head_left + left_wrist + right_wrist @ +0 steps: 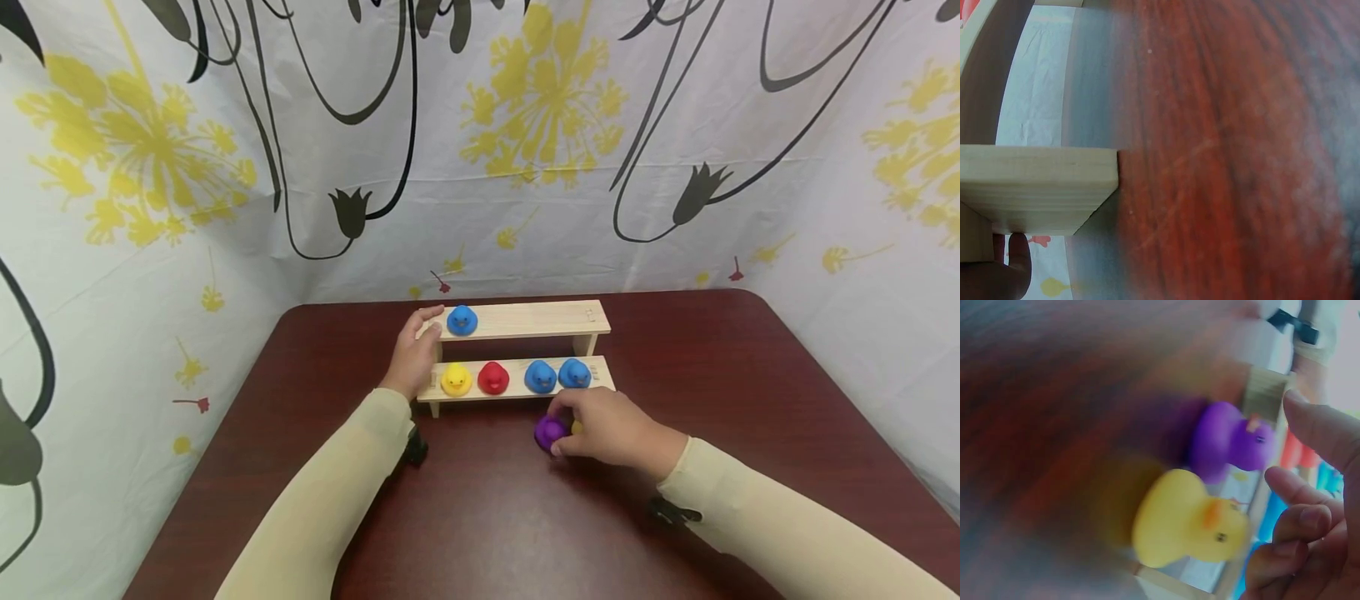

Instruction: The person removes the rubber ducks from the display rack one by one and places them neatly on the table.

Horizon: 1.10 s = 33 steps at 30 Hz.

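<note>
In the head view my left hand [412, 354] holds the left end of a two-step wooden stand [532, 319]. Its fingertips show past the stand's end in the left wrist view. My right hand [611, 425] hovers around a purple rubber duck [552, 431] on the table. In the right wrist view, thumb and index finger stand apart near the head of that purple duck [1216, 444], with a gap visible. A yellow rubber duck [1172, 519] stands beside it, mostly hidden by the right hand in the head view.
One blue duck [462, 321] sits on the upper step's left end. Along the lower step stand a yellow duck [456, 380], a red duck [492, 378] and two blue ducks, one [540, 377] beside the other [574, 373]. A patterned cloth [465, 208] hangs behind the dark table [465, 517].
</note>
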Available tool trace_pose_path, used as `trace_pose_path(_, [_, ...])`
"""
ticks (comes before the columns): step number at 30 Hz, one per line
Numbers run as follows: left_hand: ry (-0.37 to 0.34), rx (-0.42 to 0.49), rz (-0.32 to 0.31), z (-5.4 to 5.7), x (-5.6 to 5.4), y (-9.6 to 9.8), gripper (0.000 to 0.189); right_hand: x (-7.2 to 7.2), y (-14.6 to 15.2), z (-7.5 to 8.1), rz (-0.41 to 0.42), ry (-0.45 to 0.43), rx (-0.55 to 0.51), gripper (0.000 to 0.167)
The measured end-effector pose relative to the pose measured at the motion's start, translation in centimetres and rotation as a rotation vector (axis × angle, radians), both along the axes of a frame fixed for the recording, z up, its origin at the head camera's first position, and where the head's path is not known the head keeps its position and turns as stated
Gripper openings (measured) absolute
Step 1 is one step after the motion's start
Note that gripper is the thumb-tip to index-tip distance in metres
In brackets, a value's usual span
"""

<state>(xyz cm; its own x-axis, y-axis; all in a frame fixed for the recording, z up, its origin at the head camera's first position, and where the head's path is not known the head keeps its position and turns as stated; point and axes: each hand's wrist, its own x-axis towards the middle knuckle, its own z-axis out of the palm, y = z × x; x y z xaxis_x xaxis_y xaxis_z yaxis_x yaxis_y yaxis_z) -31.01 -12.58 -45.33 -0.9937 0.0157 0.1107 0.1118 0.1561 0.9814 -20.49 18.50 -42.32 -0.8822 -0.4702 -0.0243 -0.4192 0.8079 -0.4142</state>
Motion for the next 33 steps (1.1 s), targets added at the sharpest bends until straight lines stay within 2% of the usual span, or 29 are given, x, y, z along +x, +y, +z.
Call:
trace_pose_path(6, [-0.026,-0.008,-0.002,0.2,0.0,0.1,0.040,0.2,0.4,2.3,0.060,-0.104,-0.185,0.038])
trace_pose_path(12, [-0.022,0.003,-0.007,0.2,0.1,0.1,0.039,-0.2,1.0,3.9,0.079,-0.050,-0.295,0.032])
trace_pose_path(17, [-0.005,0.011,-0.001,0.1,0.1,0.1,0.035,-1.0,1.5,5.0,0.006,0.017,-0.362,0.034])
trace_pose_path(23, [0.000,0.004,0.006,0.0,0.1,0.1,0.035,-3.0,2.1,4.9,-0.130,0.222,-0.382,0.032])
trace_pose_path(26, [-0.003,-0.002,0.005,0.0,0.0,0.0,0.035,-4.2,2.6,4.6,-0.195,0.295,-0.379,0.034])
trace_pose_path(29, [-0.001,-0.008,0.003,-0.1,-0.1,0.0,0.035,-5.6,3.4,4.2,-0.250,0.302,-0.378,0.038])
trace_pose_path(33, [-0.001,-0.012,0.006,-0.1,-0.2,0.0,0.036,-7.4,4.4,3.5,-0.284,0.239,-0.378,0.042])
